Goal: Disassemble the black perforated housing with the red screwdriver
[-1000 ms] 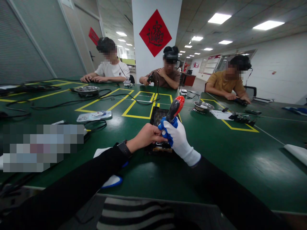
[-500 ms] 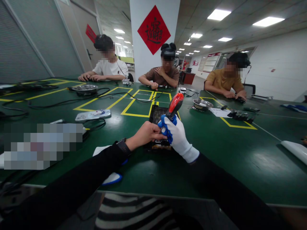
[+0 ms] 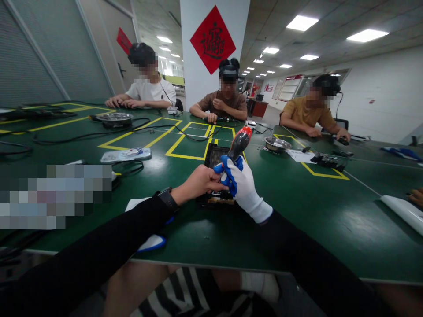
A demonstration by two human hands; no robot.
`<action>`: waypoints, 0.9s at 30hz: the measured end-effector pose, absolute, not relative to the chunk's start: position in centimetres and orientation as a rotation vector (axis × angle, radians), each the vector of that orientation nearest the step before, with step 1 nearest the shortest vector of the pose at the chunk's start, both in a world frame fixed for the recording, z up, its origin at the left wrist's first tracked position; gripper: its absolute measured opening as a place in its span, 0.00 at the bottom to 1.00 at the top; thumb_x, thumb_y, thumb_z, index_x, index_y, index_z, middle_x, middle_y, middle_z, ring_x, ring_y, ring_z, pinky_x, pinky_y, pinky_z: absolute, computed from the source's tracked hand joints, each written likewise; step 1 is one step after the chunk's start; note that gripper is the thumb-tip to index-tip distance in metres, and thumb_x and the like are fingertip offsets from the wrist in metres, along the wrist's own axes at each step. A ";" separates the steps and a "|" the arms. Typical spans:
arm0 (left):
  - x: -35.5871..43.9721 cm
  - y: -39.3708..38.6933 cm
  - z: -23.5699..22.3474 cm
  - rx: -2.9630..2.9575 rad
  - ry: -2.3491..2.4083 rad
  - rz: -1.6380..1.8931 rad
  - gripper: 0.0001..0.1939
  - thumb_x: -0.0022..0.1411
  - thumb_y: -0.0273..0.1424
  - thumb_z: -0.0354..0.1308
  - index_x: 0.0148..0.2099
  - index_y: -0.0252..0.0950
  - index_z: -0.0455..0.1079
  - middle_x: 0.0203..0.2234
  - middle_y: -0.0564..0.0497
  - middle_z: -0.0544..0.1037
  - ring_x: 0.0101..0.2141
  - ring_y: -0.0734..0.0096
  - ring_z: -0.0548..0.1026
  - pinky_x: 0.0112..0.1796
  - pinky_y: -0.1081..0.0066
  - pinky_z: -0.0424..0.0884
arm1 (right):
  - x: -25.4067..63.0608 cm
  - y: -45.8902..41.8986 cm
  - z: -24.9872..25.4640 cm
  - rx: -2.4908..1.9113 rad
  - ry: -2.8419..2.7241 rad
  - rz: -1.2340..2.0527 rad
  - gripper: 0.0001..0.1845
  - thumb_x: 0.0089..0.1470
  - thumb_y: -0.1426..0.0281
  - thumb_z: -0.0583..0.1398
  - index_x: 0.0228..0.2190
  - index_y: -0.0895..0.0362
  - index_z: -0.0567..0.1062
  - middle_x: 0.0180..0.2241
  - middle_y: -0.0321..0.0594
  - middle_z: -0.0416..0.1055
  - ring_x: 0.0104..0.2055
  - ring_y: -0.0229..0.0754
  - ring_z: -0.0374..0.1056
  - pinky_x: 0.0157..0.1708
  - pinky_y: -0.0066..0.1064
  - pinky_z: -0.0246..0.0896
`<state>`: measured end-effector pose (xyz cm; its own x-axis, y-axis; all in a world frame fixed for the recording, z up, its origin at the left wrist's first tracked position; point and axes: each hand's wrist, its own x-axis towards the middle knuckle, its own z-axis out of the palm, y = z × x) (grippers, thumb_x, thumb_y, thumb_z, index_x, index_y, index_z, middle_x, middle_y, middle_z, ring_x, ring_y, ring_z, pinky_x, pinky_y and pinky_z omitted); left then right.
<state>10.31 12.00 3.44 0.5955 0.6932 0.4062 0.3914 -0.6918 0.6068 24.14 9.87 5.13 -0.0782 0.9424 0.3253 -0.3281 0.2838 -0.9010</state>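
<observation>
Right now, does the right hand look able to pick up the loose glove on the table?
Probably not: the right hand is closed around the tool, and the left sleeve crosses over the loose glove, covering part of it.

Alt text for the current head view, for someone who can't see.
A gloved right hand grips a red-and-black tool, the bare left hand beside it, over a black case on a green table. Three people sit across.
</observation>
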 end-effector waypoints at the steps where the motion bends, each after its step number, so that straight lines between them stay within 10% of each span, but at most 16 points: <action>1: 10.3 12.0 3.4 2.368 0.869 0.890 0.23 0.51 0.43 0.58 0.16 0.30 0.63 0.10 0.57 0.65 0.13 0.83 0.62 0.18 0.80 0.55 | 24.1 9.9 5.1 -0.694 -1.203 1.183 0.16 0.45 0.58 0.61 0.27 0.57 0.66 0.21 0.29 0.67 0.16 0.27 0.56 0.15 0.21 0.54; 27: 10.4 11.9 3.3 2.080 0.934 1.206 0.17 0.48 0.42 0.61 0.26 0.32 0.65 0.10 0.59 0.63 0.14 0.81 0.61 0.20 0.78 0.55 | 25.8 9.8 7.6 -0.565 -1.227 1.132 0.17 0.54 0.58 0.52 0.41 0.55 0.67 0.24 0.32 0.66 0.22 0.29 0.63 0.22 0.23 0.61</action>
